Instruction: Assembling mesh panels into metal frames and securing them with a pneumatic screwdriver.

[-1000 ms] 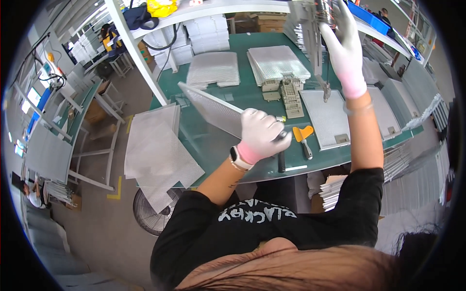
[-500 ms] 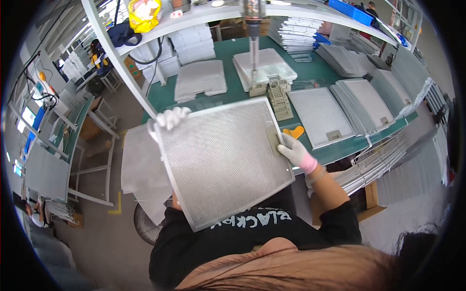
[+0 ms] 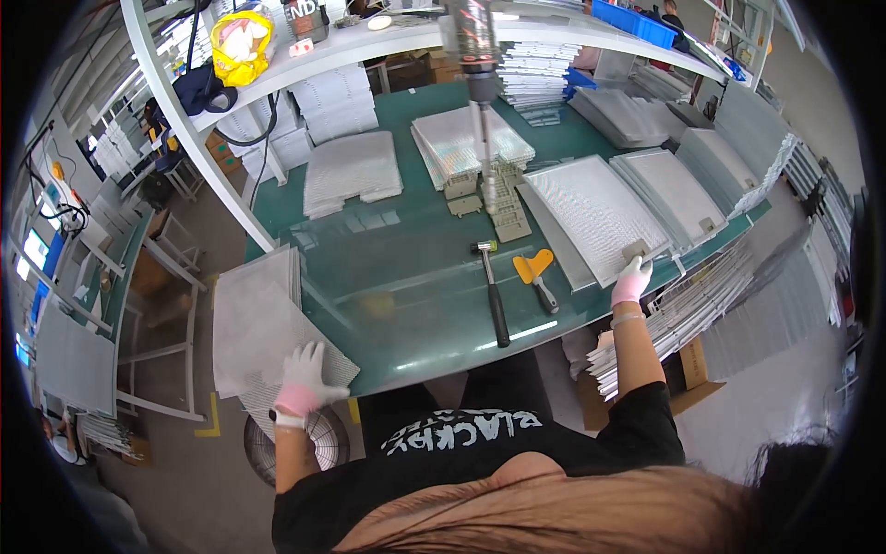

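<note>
My right hand (image 3: pixel 630 281), gloved in white with a pink cuff, is closed on the near edge of a framed mesh panel (image 3: pixel 595 214), beside its small grey-beige latch. The panel lies tilted on another panel at the table's right side. My left hand (image 3: pixel 312 380), gloved alike, has its fingers spread over loose grey mesh sheets (image 3: pixel 254 319) at the table's left edge. Nothing shows gripped in it. Between the hands lie a black-handled hammer (image 3: pixel 496 305) and a putty knife (image 3: pixel 535 272) with an orange-yellow part.
A power screwdriver (image 3: pixel 478 51) hangs over beige plastic parts (image 3: pixel 508 217). Two mesh stacks (image 3: pixel 353 171) (image 3: pixel 471 143) lie farther back on the green table (image 3: pixel 397 286). More framed panels (image 3: pixel 678 194) lean at right. A white shelf (image 3: pixel 351 42) crosses the back; a round fan (image 3: pixel 318 443) stands below left.
The framed mesh panel has moved from before my chest to the right side of the table. My left hand has let go of it and come down onto the mesh sheets. The hammer is now uncovered.
</note>
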Tool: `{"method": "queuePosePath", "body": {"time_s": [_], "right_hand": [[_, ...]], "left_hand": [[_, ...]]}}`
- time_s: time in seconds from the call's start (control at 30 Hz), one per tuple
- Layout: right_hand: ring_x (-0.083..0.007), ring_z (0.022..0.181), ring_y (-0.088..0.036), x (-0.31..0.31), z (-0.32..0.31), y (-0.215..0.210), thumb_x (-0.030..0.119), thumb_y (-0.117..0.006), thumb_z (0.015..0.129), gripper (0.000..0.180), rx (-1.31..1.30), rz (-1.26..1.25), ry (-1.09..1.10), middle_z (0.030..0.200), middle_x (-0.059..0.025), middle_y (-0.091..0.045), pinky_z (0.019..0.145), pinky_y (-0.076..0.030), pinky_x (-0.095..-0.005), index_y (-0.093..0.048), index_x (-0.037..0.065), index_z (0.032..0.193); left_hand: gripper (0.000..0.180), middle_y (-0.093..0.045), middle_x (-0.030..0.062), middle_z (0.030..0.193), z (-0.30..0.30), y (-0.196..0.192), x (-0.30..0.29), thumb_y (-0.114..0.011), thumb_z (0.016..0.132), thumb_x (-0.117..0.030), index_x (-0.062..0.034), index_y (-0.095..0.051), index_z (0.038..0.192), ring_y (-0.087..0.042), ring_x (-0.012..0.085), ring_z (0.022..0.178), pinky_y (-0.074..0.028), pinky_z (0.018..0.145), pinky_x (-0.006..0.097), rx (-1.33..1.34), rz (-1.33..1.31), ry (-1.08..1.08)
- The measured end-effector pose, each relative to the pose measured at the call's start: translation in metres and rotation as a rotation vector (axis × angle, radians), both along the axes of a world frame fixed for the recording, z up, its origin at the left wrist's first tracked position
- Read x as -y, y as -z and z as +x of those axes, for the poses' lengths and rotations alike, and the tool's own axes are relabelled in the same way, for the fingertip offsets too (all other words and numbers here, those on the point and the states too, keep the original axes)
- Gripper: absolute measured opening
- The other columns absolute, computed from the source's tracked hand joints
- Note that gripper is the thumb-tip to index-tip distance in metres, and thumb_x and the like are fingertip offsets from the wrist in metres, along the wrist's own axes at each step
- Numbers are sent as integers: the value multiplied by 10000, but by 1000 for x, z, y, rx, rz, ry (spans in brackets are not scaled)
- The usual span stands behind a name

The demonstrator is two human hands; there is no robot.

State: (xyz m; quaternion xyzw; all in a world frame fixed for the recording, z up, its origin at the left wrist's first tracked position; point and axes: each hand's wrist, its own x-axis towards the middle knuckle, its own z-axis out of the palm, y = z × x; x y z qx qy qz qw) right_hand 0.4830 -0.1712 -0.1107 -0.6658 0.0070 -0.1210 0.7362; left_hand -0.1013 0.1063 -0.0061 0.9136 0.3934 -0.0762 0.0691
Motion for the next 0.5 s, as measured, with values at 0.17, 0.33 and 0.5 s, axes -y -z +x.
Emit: {"method": "queuePosePath", "body": {"time_s": [0.17,0.33,0.5], "right_hand": [[-348,1296,-442,-20,34,38,168,-471,958,536,46,-109,125,1405,-271,-426,1095,-325,-350,-328,-103,1397],[-339,1304,-436,-22,9,33,134,-493,943,549,24,-46,-17,1411,-265,-420,1098,-323,-348,-314,-104,1405],[-266,1149,-526,-10,2,44,116,-553,890,568,-41,-106,-107,1301,-174,-494,968,-425,-341,-333,-30,1393]], "left_hand": [[830,-413,211,1424,-20,22,35,-762,705,-339,-16,-410,1383,-331,383,1350,-275,1112,472,-10,181,16],[615,-473,220,1364,-56,23,10,-661,805,-221,-12,-462,1348,-404,389,1302,-323,1085,465,296,85,120],[399,-566,205,1271,-45,-62,9,-488,900,-49,11,-536,1292,-519,385,1184,-378,1050,458,656,621,-55]]}}
